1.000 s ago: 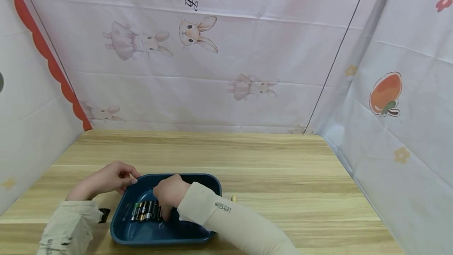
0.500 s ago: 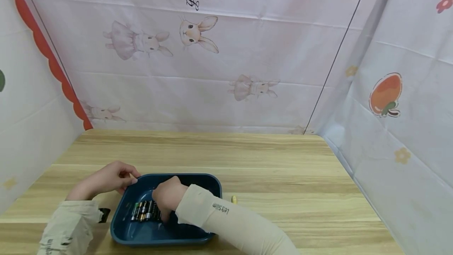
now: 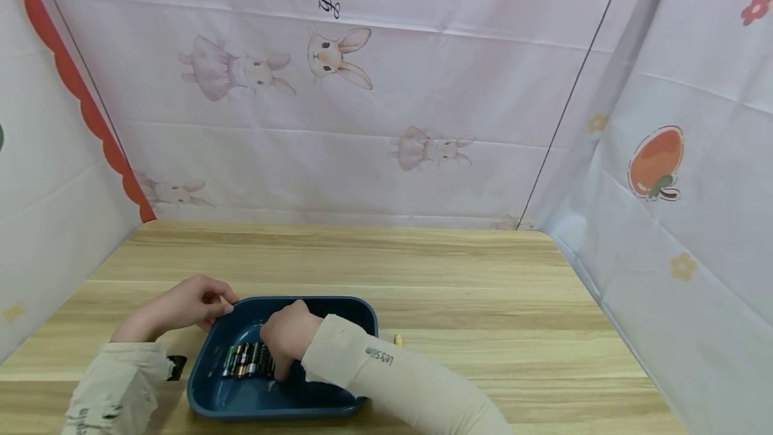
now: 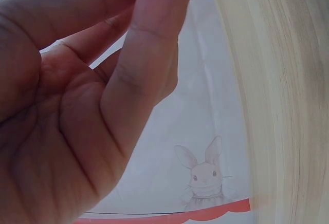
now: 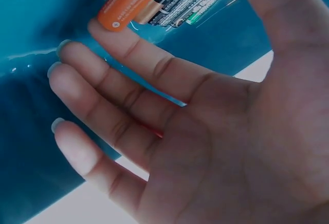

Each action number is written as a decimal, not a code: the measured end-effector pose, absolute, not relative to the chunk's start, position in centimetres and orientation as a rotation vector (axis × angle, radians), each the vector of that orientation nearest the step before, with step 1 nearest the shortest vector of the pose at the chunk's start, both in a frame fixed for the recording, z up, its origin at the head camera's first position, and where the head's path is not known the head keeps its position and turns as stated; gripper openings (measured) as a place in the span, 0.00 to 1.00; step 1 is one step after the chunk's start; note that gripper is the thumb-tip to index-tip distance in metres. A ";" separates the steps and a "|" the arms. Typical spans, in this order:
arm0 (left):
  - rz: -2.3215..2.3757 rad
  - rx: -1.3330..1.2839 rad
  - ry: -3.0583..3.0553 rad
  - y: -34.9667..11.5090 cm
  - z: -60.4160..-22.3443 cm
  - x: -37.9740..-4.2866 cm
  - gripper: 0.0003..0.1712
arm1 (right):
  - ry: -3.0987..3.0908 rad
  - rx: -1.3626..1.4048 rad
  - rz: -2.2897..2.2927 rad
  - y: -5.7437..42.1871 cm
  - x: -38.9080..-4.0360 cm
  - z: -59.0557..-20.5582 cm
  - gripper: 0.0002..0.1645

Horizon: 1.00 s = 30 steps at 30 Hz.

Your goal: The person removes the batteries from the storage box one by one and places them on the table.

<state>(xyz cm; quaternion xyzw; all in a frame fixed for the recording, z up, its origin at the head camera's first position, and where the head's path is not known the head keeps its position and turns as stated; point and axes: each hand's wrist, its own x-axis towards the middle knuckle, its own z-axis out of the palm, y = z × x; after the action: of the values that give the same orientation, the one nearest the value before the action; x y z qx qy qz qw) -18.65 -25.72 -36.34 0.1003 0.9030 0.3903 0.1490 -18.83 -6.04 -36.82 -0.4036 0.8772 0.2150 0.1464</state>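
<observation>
A dark blue plastic tray rests on the wooden table. Thumb and fingers of my left hand pinch its far left corner; the left wrist view shows the bent fingers, tips out of frame. Inside the tray, several batteries lie side by side in a row. My right hand reaches in at the row's right end. Its index fingertip touches one end of an orange battery, with the thumb toward the other end; the other fingers are spread.
A small yellow thing lies on the table, partly hidden by the right sleeve. White printed cloth hangs behind the table and along both sides.
My right hand has shifted very slightly to the left inside the tray. The left hand keeps its hold on the corner, and the batteries stay in their row.
</observation>
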 end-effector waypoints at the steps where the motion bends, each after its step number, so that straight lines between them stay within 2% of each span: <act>1: 1.123 0.291 2.594 -25.7 -36.3 -18.7 0.08 | 2.523 -1.168 0.619 -6.0 -18.9 -36.7 0.19; 19: 1.128 0.263 2.584 -25.7 -36.1 -19.0 0.09 | 2.504 -1.305 0.508 -3.4 -19.5 -33.9 0.18; 26: 1.117 0.239 2.587 -25.6 -35.9 -19.2 0.08 | 2.602 -1.236 0.529 -2.5 -19.2 -32.7 0.22; 30: 1.128 0.210 2.571 -25.5 -36.0 -19.3 0.09 | 2.636 -1.223 0.492 -1.5 -19.2 -31.9 0.21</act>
<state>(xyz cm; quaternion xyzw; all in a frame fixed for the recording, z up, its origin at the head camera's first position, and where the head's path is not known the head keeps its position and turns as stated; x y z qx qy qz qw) -19.27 -25.49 -35.98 0.0736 0.9011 0.3953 0.1623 -19.24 -1.47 -31.92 -0.4131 0.8901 0.1661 0.0972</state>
